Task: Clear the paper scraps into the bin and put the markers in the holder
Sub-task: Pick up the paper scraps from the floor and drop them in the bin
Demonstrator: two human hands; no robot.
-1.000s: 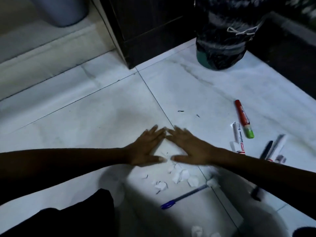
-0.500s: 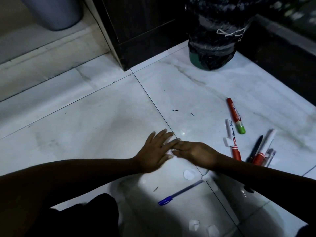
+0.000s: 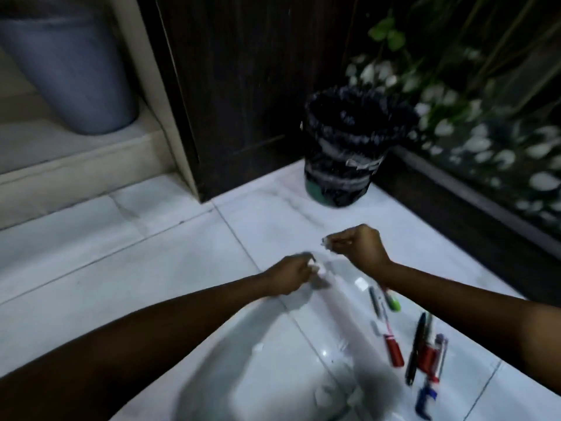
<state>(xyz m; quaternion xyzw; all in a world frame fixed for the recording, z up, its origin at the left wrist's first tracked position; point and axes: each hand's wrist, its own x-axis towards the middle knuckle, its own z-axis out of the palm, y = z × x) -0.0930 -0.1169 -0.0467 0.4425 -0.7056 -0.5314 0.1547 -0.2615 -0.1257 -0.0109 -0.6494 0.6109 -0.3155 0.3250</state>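
Note:
My left hand is closed around white paper scraps, which poke out past the fingers, just above the white tiled floor. My right hand is a raised fist pinching more white scraps at its fingertips. Ahead of both hands stands the bin, lined with a black bag, against the dark wall. Several markers lie on the floor below my right forearm: a green-capped one, a red-capped one, a black one and a blue pen. A loose scrap lies near them. No holder is visible.
A dark wooden panel rises behind the bin. A grey bucket stands on a raised step at the upper left. Plants sit behind a dark ledge at the right. More scraps lie on the tiles near the bottom.
Both hands were flat on the floor sweeping scraps together; now they are lifted and closed on scraps. The view has tilted up, showing the whole bin.

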